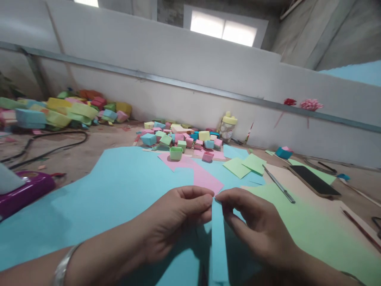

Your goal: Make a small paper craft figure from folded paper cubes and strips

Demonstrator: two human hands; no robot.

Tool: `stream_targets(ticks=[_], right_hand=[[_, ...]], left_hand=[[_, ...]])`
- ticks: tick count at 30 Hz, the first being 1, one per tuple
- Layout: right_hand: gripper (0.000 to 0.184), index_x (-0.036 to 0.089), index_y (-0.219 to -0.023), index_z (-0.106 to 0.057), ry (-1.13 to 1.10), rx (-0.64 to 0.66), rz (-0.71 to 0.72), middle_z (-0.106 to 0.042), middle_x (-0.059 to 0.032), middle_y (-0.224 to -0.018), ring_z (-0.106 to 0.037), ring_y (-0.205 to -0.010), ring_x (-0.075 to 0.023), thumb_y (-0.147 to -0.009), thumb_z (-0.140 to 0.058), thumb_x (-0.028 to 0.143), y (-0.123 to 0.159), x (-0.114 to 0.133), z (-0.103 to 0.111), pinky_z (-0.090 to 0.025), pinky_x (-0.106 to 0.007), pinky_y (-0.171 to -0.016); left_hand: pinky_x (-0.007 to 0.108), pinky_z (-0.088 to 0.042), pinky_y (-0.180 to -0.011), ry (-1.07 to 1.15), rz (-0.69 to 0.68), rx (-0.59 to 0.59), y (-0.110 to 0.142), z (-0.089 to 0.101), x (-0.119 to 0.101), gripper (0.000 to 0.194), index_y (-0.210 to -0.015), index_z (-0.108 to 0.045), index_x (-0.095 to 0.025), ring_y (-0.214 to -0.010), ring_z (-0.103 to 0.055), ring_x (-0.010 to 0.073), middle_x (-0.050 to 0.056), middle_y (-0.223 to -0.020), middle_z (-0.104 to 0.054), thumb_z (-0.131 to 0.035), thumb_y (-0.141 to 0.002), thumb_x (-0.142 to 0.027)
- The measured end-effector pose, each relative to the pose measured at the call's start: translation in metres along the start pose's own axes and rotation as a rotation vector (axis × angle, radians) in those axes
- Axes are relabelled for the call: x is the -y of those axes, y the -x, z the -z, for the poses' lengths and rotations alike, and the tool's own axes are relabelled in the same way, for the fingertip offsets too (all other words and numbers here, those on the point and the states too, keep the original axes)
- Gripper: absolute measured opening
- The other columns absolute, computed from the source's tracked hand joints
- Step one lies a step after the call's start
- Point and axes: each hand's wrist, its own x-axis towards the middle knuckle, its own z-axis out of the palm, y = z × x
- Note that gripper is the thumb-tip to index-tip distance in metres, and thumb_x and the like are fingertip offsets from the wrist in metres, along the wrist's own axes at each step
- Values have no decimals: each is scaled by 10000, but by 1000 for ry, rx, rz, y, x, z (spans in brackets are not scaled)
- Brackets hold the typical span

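Note:
A narrow strip of blue paper [218, 242] stretches from between my hands down toward the bottom edge of the view. My left hand [181, 216] pinches the left side of its far end between thumb and fingers. At the same end, my right hand [256, 222] has curled fingers on the strip's right corner, with its thumb lower down. Their fingertips nearly meet. Beneath them lies a large blue paper sheet [127, 186], and a pink paper piece [205, 176] is just beyond the fingertips. A dark, thin thing beside the strip's near end is too shadowed to make out.
Small folded paper boxes [175, 153] cluster at the back, with a larger colourful pile [59, 111] at left. A purple device [26, 190] stands at the left edge. On the right are green sheets [297, 218], a slim cutter [278, 183], a phone [314, 180] and a pencil [361, 230].

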Motion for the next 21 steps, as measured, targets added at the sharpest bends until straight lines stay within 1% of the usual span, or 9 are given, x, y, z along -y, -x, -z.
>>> stream_targets(ticks=[2,3,5,8,11,14,18,19,21], right_hand=[[271,206,-954,-595,93,-33,131,-597,-21,-834,-546,-729,-151,-723,-567,68,1,-1,-1,-462,-275,-677],[272,214,-946,-606,108,-65,185,-596,-22,-827,-544,-715,-153,-717,-580,69,2,-2,-2,-462,-275,-660],[229,228,-920,-638,82,-109,242,-596,-33,-830,-559,-716,-164,-735,-590,101,2,-4,-5,-469,-280,-633],[175,242,-902,-681,38,-114,209,-569,-48,-830,-577,-713,-168,-780,-583,162,3,-7,-7,-477,-280,-596],[172,229,-900,-681,70,-109,176,-540,-39,-798,-568,-684,-153,-789,-574,151,3,-7,-6,-472,-268,-574],[131,197,-863,-653,136,-101,186,-550,-38,-764,-559,-680,-160,-768,-584,138,2,-3,-5,-464,-277,-584],[43,189,-766,-595,166,-159,209,-551,-21,-690,-527,-635,-161,-733,-594,162,4,4,-6,-428,-282,-569],[18,190,-749,-598,145,-170,186,-556,-20,-684,-528,-628,-159,-741,-586,179,4,6,-6,-423,-280,-570],[73,193,-728,-627,88,-157,88,-580,-21,-685,-542,-629,-158,-764,-572,225,4,8,-6,-419,-276,-583]], left_hand=[[205,-429,-635,44,0,11,0,0,1,126,-792,-618,-153,-621,-554,101,-18,-607,-543,-692,-700,-198],[193,-422,-625,61,9,13,-1,0,1,129,-776,-616,-152,-602,-542,89,-20,-601,-542,-700,-692,-201],[165,-390,-566,74,25,7,-1,-1,3,143,-701,-597,-142,-531,-491,60,-23,-587,-542,-722,-661,-201],[152,-318,-475,47,13,18,-1,-2,6,201,-622,-549,-141,-458,-405,40,-36,-554,-525,-733,-640,-220],[155,-328,-500,44,-8,37,0,-3,6,212,-638,-539,-147,-503,-442,54,-32,-570,-533,-728,-656,-241],[164,-345,-519,51,-18,47,0,-3,5,209,-632,-543,-146,-516,-454,60,-40,-559,-521,-736,-643,-225],[172,-346,-510,30,-30,40,-2,-2,5,181,-605,-568,-139,-514,-455,68,-34,-545,-527,-733,-630,-208],[169,-339,-502,21,-35,39,-2,-2,5,176,-599,-574,-136,-512,-455,68,-32,-540,-528,-732,-630,-207],[168,-331,-493,0,-35,31,-3,-2,5,179,-591,-587,-132,-509,-457,68,-24,-540,-542,-736,-629,-224]])
